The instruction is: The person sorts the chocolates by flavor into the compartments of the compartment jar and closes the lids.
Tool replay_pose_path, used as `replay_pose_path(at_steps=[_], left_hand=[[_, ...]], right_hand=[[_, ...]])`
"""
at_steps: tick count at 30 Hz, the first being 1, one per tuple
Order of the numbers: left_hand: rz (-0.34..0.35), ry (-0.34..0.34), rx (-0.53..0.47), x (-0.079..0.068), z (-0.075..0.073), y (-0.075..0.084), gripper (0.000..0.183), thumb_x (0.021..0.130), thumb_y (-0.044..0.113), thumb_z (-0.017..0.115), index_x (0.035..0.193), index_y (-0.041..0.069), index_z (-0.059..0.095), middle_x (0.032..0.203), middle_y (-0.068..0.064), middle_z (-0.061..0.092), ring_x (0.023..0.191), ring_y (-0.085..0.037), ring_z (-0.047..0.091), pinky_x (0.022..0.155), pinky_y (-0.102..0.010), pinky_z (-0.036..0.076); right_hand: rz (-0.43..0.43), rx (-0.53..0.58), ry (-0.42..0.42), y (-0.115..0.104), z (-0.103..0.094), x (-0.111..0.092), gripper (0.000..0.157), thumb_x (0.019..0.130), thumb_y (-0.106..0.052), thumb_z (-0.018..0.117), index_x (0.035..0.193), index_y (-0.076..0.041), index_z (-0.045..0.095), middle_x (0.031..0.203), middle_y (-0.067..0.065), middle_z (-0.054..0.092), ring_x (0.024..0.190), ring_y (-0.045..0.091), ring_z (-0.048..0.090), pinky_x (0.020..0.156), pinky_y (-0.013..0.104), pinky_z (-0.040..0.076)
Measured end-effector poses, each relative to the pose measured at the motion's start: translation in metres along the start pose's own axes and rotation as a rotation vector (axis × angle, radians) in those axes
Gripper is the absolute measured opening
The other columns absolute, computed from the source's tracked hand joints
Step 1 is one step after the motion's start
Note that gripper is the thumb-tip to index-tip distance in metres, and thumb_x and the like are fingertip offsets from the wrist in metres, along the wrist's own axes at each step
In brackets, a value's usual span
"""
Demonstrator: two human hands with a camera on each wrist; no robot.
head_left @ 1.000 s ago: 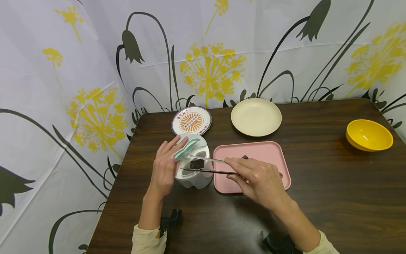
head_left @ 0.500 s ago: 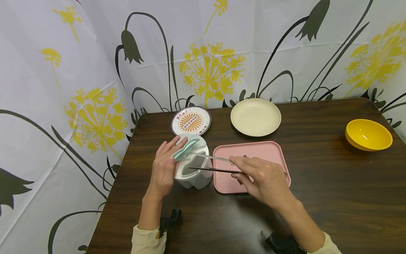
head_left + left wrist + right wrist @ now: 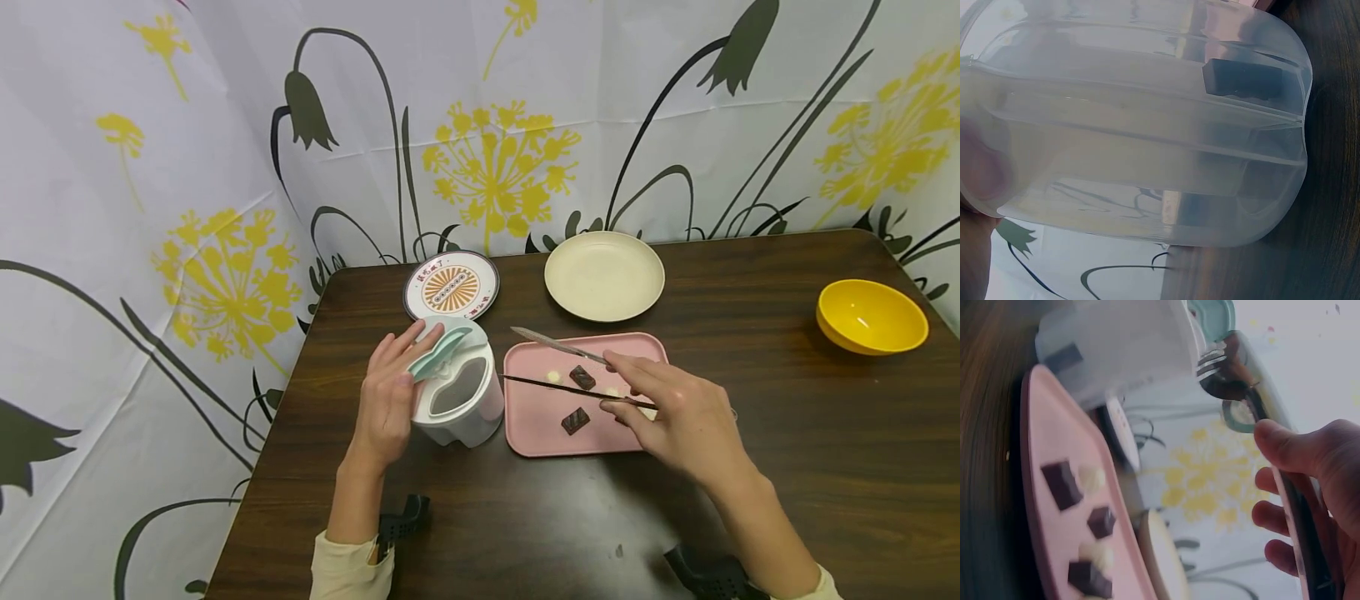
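A translucent storage jar (image 3: 472,423) with a white lid stands at the tray's left, its mint flap (image 3: 441,354) raised. My left hand (image 3: 386,400) holds the jar at its top left, fingers behind the flap. A dark chocolate piece (image 3: 1244,79) shows low inside the jar in the left wrist view. My right hand (image 3: 678,408) holds tongs (image 3: 558,342), their arms spread with nothing between them; the right wrist view shows a fork-shaped tip (image 3: 1216,369). Below the tongs, a pink tray (image 3: 525,425) carries chocolate pieces (image 3: 575,421) and small cream-coloured pieces (image 3: 553,377), partly hidden by my right hand.
Behind the jar lies a patterned plate (image 3: 452,286). A cream plate (image 3: 604,277) is behind the tray, and a yellow bowl (image 3: 872,317) stands far right. All rest on a dark wooden table (image 3: 765,333) before a floral cloth (image 3: 360,183).
The chocolate piece between the tongs over the jar's opening was let go. My right hand then moved right, bringing the tongs from the jar over the tray. My left hand stayed put.
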State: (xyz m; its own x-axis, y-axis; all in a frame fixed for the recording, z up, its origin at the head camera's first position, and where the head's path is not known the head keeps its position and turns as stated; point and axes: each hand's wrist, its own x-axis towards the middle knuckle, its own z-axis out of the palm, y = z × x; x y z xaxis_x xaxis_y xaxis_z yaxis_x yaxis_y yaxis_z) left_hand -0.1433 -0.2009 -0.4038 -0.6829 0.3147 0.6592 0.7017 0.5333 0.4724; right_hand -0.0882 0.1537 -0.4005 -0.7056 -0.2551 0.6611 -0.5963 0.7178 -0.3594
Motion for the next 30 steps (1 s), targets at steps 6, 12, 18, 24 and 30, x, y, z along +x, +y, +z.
replay_pose_path(at_steps=[6, 12, 18, 24, 30], left_hand=[[0.000, -0.001, 0.001, 0.000, 0.000, 0.000, 0.053, 0.097, 0.020, 0.026, 0.129, 0.001, 0.063, 0.135, -0.010, 0.060, 0.133, -0.034, 0.047, 0.112, -0.057, 0.017], [-0.006, -0.005, 0.004, -0.001, 0.000, 0.000, 0.053, 0.097, 0.020, 0.026, 0.131, 0.002, 0.063, 0.135, -0.009, 0.060, 0.133, -0.033, 0.046, 0.112, -0.057, 0.017], [-0.010, 0.000, 0.001, -0.001, 0.000, 0.001, 0.053, 0.097, 0.020, 0.026, 0.130, 0.002, 0.063, 0.135, -0.008, 0.060, 0.133, -0.033, 0.047, 0.113, -0.057, 0.016], [-0.005, 0.001, -0.003, 0.000, 0.000, 0.000, 0.053, 0.097, 0.020, 0.026, 0.130, 0.002, 0.063, 0.135, -0.008, 0.060, 0.133, -0.033, 0.047, 0.112, -0.057, 0.017], [-0.003, 0.000, 0.005, 0.000, 0.000, 0.001, 0.053, 0.097, 0.020, 0.026, 0.130, 0.002, 0.063, 0.135, -0.009, 0.060, 0.133, -0.032, 0.047, 0.111, -0.059, 0.017]], right_hand=[[0.118, -0.058, -0.129, 0.013, -0.004, -0.020, 0.056, 0.068, -0.028, 0.086, 0.121, -0.018, 0.071, 0.087, -0.010, 0.070, 0.061, 0.007, 0.060, 0.045, 0.033, 0.040], [0.194, -0.080, -0.319, 0.018, -0.002, -0.036, 0.054, 0.071, -0.031, 0.086, 0.122, -0.020, 0.071, 0.074, -0.013, 0.065, 0.057, 0.001, 0.051, 0.046, 0.028, 0.034], [0.216, -0.091, -0.390, 0.021, -0.002, -0.044, 0.052, 0.073, -0.033, 0.085, 0.122, -0.021, 0.071, 0.068, -0.018, 0.059, 0.052, -0.002, 0.042, 0.046, 0.027, 0.032], [0.251, -0.098, -0.424, 0.022, -0.005, -0.046, 0.052, 0.074, -0.034, 0.084, 0.123, -0.023, 0.071, 0.068, -0.020, 0.059, 0.053, 0.000, 0.043, 0.047, 0.031, 0.035], [0.287, -0.110, -0.447, 0.021, -0.006, -0.046, 0.049, 0.075, -0.031, 0.083, 0.123, -0.024, 0.071, 0.074, -0.011, 0.067, 0.055, 0.005, 0.043, 0.049, 0.032, 0.036]])
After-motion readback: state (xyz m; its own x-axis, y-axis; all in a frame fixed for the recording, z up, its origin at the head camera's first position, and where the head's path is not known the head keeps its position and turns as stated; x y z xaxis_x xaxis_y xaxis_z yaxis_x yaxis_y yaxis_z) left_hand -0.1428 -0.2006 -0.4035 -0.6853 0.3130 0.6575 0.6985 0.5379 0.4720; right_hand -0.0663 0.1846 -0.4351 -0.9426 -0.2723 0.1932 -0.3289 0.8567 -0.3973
